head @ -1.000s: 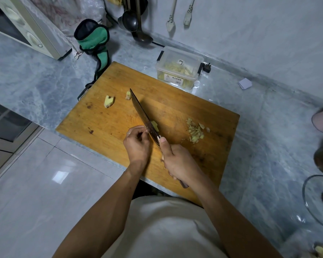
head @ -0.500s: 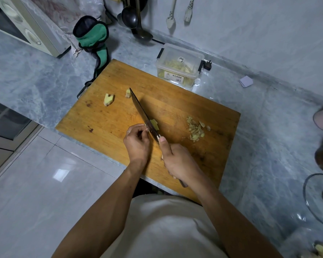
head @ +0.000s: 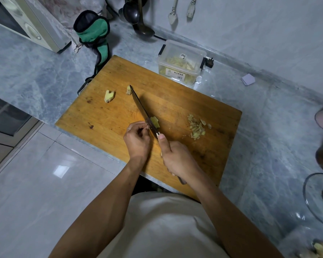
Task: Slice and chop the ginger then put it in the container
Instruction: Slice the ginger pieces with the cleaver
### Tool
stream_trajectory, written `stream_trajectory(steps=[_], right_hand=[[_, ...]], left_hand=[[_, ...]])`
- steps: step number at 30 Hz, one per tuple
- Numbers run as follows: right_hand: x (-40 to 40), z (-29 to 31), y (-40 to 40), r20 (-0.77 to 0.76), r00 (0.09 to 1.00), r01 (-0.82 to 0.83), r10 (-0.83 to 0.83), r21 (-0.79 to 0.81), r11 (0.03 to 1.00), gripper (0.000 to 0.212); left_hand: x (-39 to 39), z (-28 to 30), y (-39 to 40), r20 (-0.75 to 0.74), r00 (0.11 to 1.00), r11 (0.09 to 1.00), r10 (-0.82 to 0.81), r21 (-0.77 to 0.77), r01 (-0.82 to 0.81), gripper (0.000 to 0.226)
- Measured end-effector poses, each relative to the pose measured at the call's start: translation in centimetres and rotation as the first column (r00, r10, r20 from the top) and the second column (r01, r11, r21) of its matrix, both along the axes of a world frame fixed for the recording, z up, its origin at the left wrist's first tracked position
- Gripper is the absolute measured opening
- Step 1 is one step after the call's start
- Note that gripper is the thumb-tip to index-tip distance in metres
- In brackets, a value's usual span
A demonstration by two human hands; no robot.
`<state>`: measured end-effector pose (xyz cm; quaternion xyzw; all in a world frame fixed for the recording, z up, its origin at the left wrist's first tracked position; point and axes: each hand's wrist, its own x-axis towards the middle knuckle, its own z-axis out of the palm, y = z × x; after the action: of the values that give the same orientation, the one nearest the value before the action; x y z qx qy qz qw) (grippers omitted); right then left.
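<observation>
Little has shifted since earlier: right hand (head: pixel 177 159) still grips knife (head: pixel 144 112), left hand (head: pixel 137 138) fingers pinching ginger (head: pixel 155 122) mid-board beside the blade, so a slip risks nicking them.

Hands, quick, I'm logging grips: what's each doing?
Left hand: fingers curled, pinning the ginger piece.
Right hand: gripping the knife handle.

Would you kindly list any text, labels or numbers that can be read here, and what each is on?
White label on the clear plastic container: a small logo, a line of characters and a barcode, too small to read.
Small sticker on the container's lid: blurred.
No other text shows.
</observation>
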<state>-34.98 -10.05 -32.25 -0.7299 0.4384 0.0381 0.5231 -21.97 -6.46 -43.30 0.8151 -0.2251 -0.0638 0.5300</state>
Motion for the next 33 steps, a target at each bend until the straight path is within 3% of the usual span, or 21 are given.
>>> stream_trajectory(steps=[23, 33], right_hand=[[0.5, -0.6, -0.1, -0.023, 0.999, -0.038, 0.036, -0.098, 0.994, 0.07], [1.6, -0.5, -0.6, -0.059, 0.998, -0.033, 0.03, -0.055, 0.998, 0.072]], left_hand=[[0.0, 0.0, -0.2, -0.007, 1.0, 1.0, -0.018, 0.008, 0.018, 0.018], [0.0, 0.3, -0.4, -0.026, 1.0, 0.999, 0.009, 0.034, -0.008, 0.017]])
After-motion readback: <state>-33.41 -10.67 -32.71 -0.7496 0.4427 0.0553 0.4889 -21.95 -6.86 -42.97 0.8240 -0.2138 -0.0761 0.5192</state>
